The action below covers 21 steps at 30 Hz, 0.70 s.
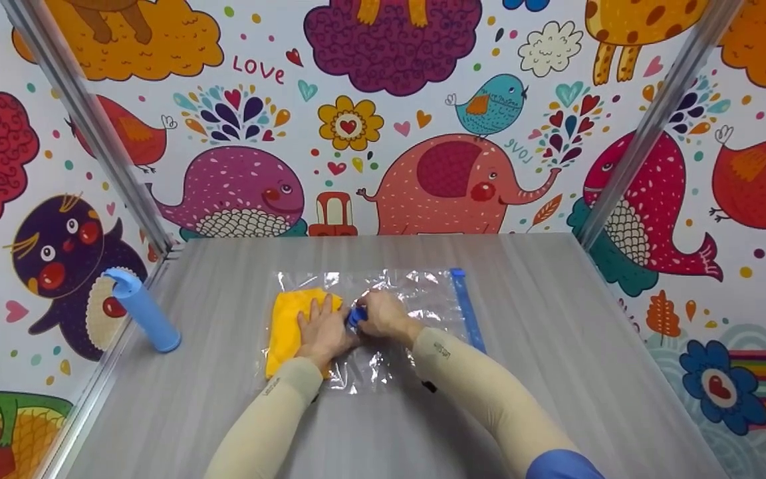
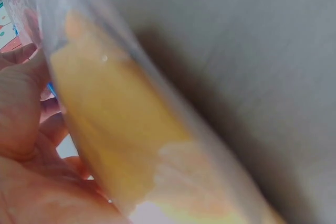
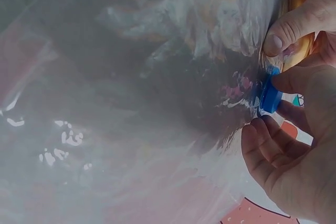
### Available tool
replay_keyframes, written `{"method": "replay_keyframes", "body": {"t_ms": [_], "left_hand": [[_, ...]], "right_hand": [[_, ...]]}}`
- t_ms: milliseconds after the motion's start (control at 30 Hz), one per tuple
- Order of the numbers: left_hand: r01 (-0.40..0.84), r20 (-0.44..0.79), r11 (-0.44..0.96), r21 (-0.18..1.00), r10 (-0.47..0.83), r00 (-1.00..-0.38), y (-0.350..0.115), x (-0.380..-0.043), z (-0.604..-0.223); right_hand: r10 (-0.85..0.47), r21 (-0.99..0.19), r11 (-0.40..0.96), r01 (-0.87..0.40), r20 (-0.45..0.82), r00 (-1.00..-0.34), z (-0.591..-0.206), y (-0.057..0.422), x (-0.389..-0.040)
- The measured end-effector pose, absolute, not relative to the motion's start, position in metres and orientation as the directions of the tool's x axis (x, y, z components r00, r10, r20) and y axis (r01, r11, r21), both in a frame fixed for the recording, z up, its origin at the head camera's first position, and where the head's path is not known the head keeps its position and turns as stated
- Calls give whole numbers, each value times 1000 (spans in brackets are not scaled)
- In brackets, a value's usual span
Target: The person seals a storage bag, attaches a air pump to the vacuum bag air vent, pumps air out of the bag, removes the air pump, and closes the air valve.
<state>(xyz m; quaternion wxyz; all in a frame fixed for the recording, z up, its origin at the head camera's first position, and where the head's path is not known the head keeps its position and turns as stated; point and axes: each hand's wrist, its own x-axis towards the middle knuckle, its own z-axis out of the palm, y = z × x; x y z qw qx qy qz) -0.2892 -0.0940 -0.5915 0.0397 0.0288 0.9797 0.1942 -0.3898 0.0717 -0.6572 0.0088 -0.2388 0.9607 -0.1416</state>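
Observation:
A transparent plastic storage bag (image 1: 383, 369) lies flat on the table, with a folded yellow cloth (image 1: 283, 332) inside its left end. My left hand (image 1: 325, 330) rests on the bag over the cloth, fingers spread. Just right of it, my right hand (image 1: 384, 314) pinches a small blue valve cap (image 3: 270, 97) between thumb and fingers. In the right wrist view the left thumb (image 3: 275, 43) presses the film close above that cap. A blue zip strip (image 1: 467, 313) runs along the bag's right edge, its blue slider (image 1: 457, 273) at the far corner.
A light-blue hand pump (image 1: 147, 316) with a curved top stands near the table's left edge. The grey wood-grain table (image 1: 529, 299) meets cartoon-printed walls (image 1: 350, 173) at the back and sides. Metal posts (image 1: 649, 153) rise at both back corners.

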Motion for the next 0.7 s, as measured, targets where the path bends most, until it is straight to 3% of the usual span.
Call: {"method": "replay_keyframes", "body": {"t_ms": [367,533,700], "left_hand": [[32,-70,917,397,66,-995,-93,-288,-594],[30,-70,918,396,63,-996,-95,-289,-595],[43,-52,920,390,68,-996,-95,-289,-595]], "right_hand": [[-395,-384,827,-410,121,-910,-660,75,-389],[-426,-395,821,-412,58,-903,-618,72,-364],[-465,-361,814,-454,62,-883,-612,75,-358]]}}
